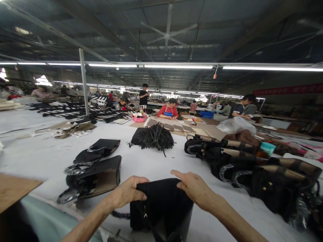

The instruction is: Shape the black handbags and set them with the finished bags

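Note:
A black handbag [165, 201] stands in front of me at the near table edge, with a small gold-coloured fitting on its front. My left hand [130, 191] pinches its upper left corner, thumb on the near side and fingers behind. At the upper right corner, my right hand [194, 188] grips the rim with the thumb near the edge, while its index finger points outward. A dark handle wrapped in clear plastic [121, 215] sticks out at the bag's left. The bag's bottom runs out of view.
Two black bags [103, 178] lie to the left, their handles wrapped. A row of similar bags [275, 185] lines the right. Ahead is a heap of black strips [157, 137] on the white table [148, 163]. A person in red [168, 111] sits beyond, near a pink basket [138, 118].

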Demonstrator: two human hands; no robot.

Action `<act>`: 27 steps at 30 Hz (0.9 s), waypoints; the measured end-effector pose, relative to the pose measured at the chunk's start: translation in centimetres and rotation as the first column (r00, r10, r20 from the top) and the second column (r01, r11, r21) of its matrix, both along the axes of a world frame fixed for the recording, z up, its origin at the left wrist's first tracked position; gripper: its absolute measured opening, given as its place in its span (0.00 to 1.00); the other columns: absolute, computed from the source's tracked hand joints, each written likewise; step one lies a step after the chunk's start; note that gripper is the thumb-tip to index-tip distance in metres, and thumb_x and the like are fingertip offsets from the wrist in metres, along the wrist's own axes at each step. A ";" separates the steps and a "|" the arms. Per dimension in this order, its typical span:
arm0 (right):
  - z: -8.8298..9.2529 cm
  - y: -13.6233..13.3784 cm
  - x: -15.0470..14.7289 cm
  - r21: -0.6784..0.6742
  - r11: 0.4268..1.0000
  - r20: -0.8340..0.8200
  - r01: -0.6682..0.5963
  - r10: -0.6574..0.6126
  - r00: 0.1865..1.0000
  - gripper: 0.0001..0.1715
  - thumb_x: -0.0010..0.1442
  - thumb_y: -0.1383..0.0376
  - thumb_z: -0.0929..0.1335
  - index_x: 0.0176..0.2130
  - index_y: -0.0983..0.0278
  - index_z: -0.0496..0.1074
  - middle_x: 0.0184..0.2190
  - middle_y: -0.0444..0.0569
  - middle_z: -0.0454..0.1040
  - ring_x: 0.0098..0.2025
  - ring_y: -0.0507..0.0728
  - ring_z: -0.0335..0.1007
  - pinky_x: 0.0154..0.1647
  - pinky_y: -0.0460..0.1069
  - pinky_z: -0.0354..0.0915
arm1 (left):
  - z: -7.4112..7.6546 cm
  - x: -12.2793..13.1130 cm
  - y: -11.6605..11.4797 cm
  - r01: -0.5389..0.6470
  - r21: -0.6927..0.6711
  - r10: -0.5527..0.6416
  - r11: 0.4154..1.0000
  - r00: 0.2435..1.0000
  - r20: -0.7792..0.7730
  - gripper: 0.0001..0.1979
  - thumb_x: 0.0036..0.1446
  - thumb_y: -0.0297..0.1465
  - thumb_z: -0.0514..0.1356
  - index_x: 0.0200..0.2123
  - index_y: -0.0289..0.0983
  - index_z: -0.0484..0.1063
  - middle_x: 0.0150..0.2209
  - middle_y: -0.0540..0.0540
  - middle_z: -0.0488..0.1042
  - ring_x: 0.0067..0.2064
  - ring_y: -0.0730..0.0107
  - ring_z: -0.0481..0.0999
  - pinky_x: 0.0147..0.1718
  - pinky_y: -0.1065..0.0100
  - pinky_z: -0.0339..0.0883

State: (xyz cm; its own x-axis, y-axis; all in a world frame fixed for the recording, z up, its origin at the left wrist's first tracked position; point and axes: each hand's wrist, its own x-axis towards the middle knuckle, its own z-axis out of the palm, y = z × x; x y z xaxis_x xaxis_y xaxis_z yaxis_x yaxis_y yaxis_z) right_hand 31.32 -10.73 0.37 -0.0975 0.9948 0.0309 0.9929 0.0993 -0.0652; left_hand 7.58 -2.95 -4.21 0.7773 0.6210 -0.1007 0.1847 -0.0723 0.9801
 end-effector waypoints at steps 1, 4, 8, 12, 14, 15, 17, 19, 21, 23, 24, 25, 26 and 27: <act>0.0 0.0 -0.1 -0.002 1.000 0.029 -0.026 0.026 0.999 0.20 0.55 0.69 0.59 0.47 0.56 0.64 0.32 0.48 0.73 0.36 0.57 0.68 0.32 0.47 0.53 | -0.2 -0.1 0.0 -0.005 -0.007 0.005 1.000 1.000 0.012 0.13 0.39 0.27 0.59 0.33 0.33 0.70 0.21 0.55 0.63 0.23 0.79 0.59 0.22 0.77 0.51; 0.1 0.0 -0.3 -0.026 0.996 0.100 -0.082 0.085 0.991 0.17 0.56 0.70 0.58 0.42 0.56 0.67 0.28 0.47 0.73 0.31 0.55 0.68 0.28 0.46 0.51 | -0.4 -0.3 -0.1 -0.005 -0.040 0.006 0.999 0.999 0.037 0.14 0.38 0.28 0.61 0.34 0.33 0.70 0.23 0.54 0.66 0.25 0.77 0.61 0.24 0.77 0.54; 0.1 0.3 -0.3 0.005 0.994 0.106 -0.112 0.111 0.988 0.11 0.58 0.65 0.58 0.33 0.58 0.68 0.26 0.45 0.72 0.30 0.55 0.67 0.26 0.45 0.49 | -0.1 -0.5 -0.1 0.007 -0.050 -0.006 0.999 1.000 0.030 0.18 0.36 0.30 0.63 0.35 0.33 0.71 0.25 0.53 0.68 0.27 0.75 0.64 0.26 0.76 0.57; 0.5 0.6 -0.6 0.003 0.992 0.069 -0.125 0.125 0.990 0.18 0.61 0.59 0.55 0.29 0.60 0.67 0.25 0.44 0.72 0.29 0.54 0.66 0.27 0.45 0.50 | 0.2 -0.8 -0.1 -0.020 0.073 0.020 0.997 1.000 0.004 0.20 0.41 0.38 0.62 0.37 0.33 0.71 0.26 0.52 0.68 0.27 0.75 0.62 0.26 0.76 0.56; 0.6 0.7 -0.7 0.003 0.990 0.035 -0.138 0.138 0.990 0.19 0.61 0.59 0.54 0.28 0.61 0.67 0.24 0.44 0.71 0.29 0.53 0.65 0.28 0.45 0.51 | 0.3 -0.9 -0.1 -0.046 0.180 0.049 0.983 0.999 -0.014 0.21 0.46 0.43 0.57 0.37 0.33 0.72 0.25 0.51 0.67 0.27 0.76 0.60 0.25 0.76 0.54; 0.7 0.7 -0.7 0.005 0.990 0.015 -0.140 0.140 0.990 0.20 0.61 0.59 0.54 0.27 0.61 0.67 0.24 0.44 0.71 0.29 0.53 0.64 0.28 0.45 0.51 | 0.3 -1.0 -0.1 -0.056 0.221 0.063 0.974 0.998 -0.022 0.21 0.49 0.45 0.54 0.37 0.33 0.72 0.25 0.51 0.66 0.26 0.76 0.59 0.25 0.76 0.53; 0.6 0.9 -0.6 0.005 0.991 -0.030 -0.137 0.137 0.990 0.20 0.61 0.59 0.55 0.25 0.62 0.66 0.23 0.43 0.69 0.27 0.51 0.62 0.28 0.44 0.52 | 0.3 -1.0 -0.1 -0.065 0.254 0.077 0.965 0.996 -0.035 0.23 0.51 0.46 0.51 0.36 0.32 0.72 0.23 0.52 0.63 0.25 0.76 0.57 0.24 0.76 0.51; 0.6 1.1 -0.5 -0.001 0.991 -0.079 -0.134 0.133 0.988 0.19 0.60 0.59 0.56 0.24 0.62 0.66 0.22 0.42 0.67 0.26 0.50 0.60 0.27 0.43 0.52 | 0.4 -0.9 -0.1 -0.067 0.252 0.078 0.965 0.996 -0.034 0.23 0.52 0.46 0.51 0.34 0.32 0.72 0.22 0.53 0.61 0.25 0.77 0.55 0.23 0.75 0.49; 0.5 1.3 -0.4 -0.005 0.990 -0.121 -0.140 0.138 0.983 0.19 0.60 0.60 0.57 0.22 0.63 0.64 0.20 0.42 0.65 0.24 0.49 0.57 0.26 0.42 0.52 | 0.4 -0.7 -0.1 -0.071 0.245 0.077 0.967 0.997 -0.014 0.21 0.52 0.45 0.51 0.31 0.32 0.71 0.20 0.53 0.58 0.24 0.77 0.53 0.22 0.75 0.47; 0.5 1.4 -0.2 0.002 0.988 -0.146 -0.153 0.151 0.978 0.18 0.59 0.60 0.57 0.22 0.63 0.63 0.20 0.41 0.64 0.23 0.48 0.56 0.26 0.42 0.51 | 0.3 -0.6 -0.1 -0.077 0.255 0.077 0.964 0.997 0.013 0.20 0.52 0.44 0.52 0.27 0.32 0.69 0.20 0.54 0.55 0.24 0.78 0.52 0.22 0.74 0.46; 0.4 1.4 -0.2 0.008 0.988 -0.149 -0.155 0.155 0.977 0.18 0.59 0.61 0.57 0.22 0.63 0.62 0.19 0.41 0.63 0.23 0.48 0.55 0.26 0.42 0.51 | 0.3 -0.5 -0.2 -0.081 0.262 0.078 0.962 0.997 0.022 0.20 0.52 0.44 0.53 0.24 0.32 0.68 0.19 0.54 0.54 0.23 0.78 0.51 0.22 0.74 0.45; 0.4 1.4 -0.2 0.012 0.988 -0.147 -0.155 0.155 0.977 0.18 0.59 0.61 0.57 0.21 0.63 0.62 0.19 0.41 0.62 0.23 0.48 0.54 0.26 0.42 0.51 | 0.3 -0.5 -0.2 -0.087 0.265 0.083 0.960 0.996 0.028 0.20 0.51 0.44 0.53 0.22 0.32 0.67 0.19 0.55 0.52 0.23 0.78 0.50 0.21 0.74 0.45; 0.3 1.5 -0.1 0.016 0.988 -0.144 -0.156 0.157 0.977 0.18 0.59 0.61 0.57 0.21 0.63 0.61 0.19 0.41 0.62 0.23 0.48 0.54 0.26 0.42 0.50 | 0.3 -0.5 -0.2 -0.095 0.257 0.089 0.962 0.995 0.033 0.20 0.51 0.44 0.54 0.21 0.32 0.66 0.18 0.55 0.52 0.23 0.78 0.49 0.21 0.74 0.44; 0.2 1.5 0.0 0.021 0.987 -0.143 -0.159 0.160 0.977 0.17 0.59 0.61 0.57 0.21 0.63 0.61 0.18 0.41 0.62 0.23 0.48 0.54 0.26 0.42 0.50 | 0.3 -0.5 -0.1 -0.099 0.232 0.093 0.968 0.995 0.036 0.20 0.50 0.44 0.54 0.20 0.32 0.66 0.18 0.55 0.52 0.22 0.79 0.49 0.21 0.74 0.44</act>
State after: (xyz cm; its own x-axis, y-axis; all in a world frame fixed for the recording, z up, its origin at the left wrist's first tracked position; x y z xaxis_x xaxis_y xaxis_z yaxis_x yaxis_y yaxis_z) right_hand 31.28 -9.23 0.61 -0.2487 0.9664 0.0651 0.9447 0.2568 -0.2041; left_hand 7.11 -3.09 -3.90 0.7134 0.6968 0.0741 0.1778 -0.2822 0.9427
